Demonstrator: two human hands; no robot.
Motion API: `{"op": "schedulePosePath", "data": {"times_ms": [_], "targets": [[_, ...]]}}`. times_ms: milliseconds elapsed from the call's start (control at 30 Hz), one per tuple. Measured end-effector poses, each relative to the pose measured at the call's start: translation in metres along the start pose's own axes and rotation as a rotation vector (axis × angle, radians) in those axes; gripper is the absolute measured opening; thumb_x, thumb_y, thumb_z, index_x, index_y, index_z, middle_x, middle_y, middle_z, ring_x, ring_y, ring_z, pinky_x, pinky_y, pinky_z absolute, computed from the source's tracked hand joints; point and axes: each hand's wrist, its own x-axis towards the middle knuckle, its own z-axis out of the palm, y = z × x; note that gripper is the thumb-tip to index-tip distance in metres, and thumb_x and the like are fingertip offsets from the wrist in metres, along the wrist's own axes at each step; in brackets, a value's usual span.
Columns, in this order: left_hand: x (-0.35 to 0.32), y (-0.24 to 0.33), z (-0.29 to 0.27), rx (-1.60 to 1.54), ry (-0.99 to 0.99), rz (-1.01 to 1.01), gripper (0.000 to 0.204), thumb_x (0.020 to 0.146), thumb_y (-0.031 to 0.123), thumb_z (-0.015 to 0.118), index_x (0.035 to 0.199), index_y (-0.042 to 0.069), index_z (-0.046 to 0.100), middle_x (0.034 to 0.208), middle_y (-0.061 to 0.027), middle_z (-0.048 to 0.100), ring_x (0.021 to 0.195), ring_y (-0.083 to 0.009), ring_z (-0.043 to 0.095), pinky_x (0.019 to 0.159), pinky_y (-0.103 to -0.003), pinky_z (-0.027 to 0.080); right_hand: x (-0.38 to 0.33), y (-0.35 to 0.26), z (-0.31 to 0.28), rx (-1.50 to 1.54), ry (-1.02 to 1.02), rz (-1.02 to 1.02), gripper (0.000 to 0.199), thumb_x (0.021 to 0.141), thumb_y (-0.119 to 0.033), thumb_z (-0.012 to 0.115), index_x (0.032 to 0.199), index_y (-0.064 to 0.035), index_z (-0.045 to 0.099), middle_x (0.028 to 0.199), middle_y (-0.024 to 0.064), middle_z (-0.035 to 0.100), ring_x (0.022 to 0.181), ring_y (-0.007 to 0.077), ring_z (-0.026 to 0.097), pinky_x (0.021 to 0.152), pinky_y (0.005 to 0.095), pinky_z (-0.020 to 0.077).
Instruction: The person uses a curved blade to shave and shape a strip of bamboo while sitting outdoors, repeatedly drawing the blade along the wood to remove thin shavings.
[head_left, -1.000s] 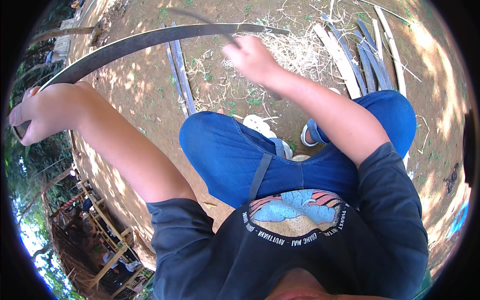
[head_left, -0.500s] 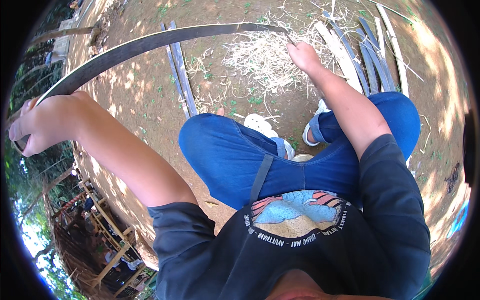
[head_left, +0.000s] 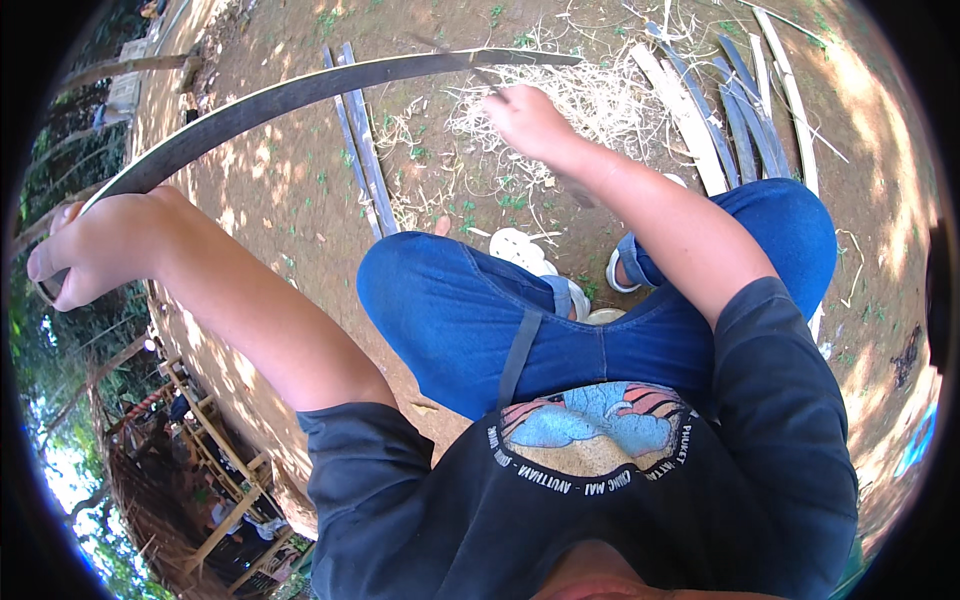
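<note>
A long dark bamboo strip (head_left: 300, 88) with a pale edge arcs across the upper left. My left hand (head_left: 105, 235) is closed round its near end, out at the far left. My right hand (head_left: 530, 122) is closed on a knife (head_left: 455, 57), whose thin blade is smeared by motion and lies across the strip near its far end. Part of what looks like the knife's long handle shows under my right forearm. Whether the blade touches the strip I cannot tell. Below the strip's far end a heap of pale, curly shavings (head_left: 590, 105) covers the ground.
Several split bamboo strips (head_left: 740, 125) lie on the ground at the upper right. Two dark strips (head_left: 362, 150) lie left of the shavings. My bent knees in blue trousers (head_left: 440, 310) and white shoes are below. A thatched shelter (head_left: 190, 480) stands at lower left.
My right hand has moved left and slightly nearer, carrying the knife from the strip's far tip inward along it. The left hand and the strip have barely shifted.
</note>
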Motion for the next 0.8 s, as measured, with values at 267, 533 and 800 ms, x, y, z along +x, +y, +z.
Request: {"op": "schedulePosePath", "data": {"times_ms": [267, 533, 800], "targets": [[0.006, -0.006, -0.008, 0.007, -0.110, 0.021, 0.053, 0.106, 0.048, 0.026, 0.113, -0.004, 0.026, 0.081, -0.0083, 0.048, 0.073, -0.0187, 0.049, 0.070, -0.032, 0.049, 0.026, 0.069, -0.054, -0.200, 0.312, 0.147, 0.047, 0.092, -0.037, 0.046, 0.070, 0.0005, 0.065, 0.068, 0.0157, 0.066, 0.067, 0.0295, 0.064, 0.070, 0.0433, 0.0488], [0.010, -0.003, -0.016, 0.007, -0.240, 0.306, 0.065, 0.098, 0.070, 0.018, 0.075, 0.011, 0.033, 0.073, -0.0110, 0.060, 0.068, -0.0148, 0.049, 0.069, -0.027, 0.044, -0.075, -0.151, 0.011, 0.225, -0.152, -0.549, 0.034, 0.083, -0.020, 0.055, 0.054, -0.0022, 0.054, 0.045, 0.0101, 0.047, 0.043, 0.0193, 0.048, 0.046, 0.0387, 0.0356], [0.000, 0.015, -0.013, -0.163, -0.187, 0.226, 0.064, 0.098, 0.070, 0.014, 0.083, 0.010, 0.030, 0.105, -0.0267, 0.067, 0.087, -0.0141, 0.061, 0.072, -0.019, 0.040, -0.077, -0.124, 0.025, 0.143, -0.196, -0.492, 0.035, 0.085, -0.023, 0.055, 0.058, -0.0015, 0.060, 0.050, 0.0158, 0.055, 0.046, 0.0293, 0.055, 0.049, 0.0428, 0.0415]]}}
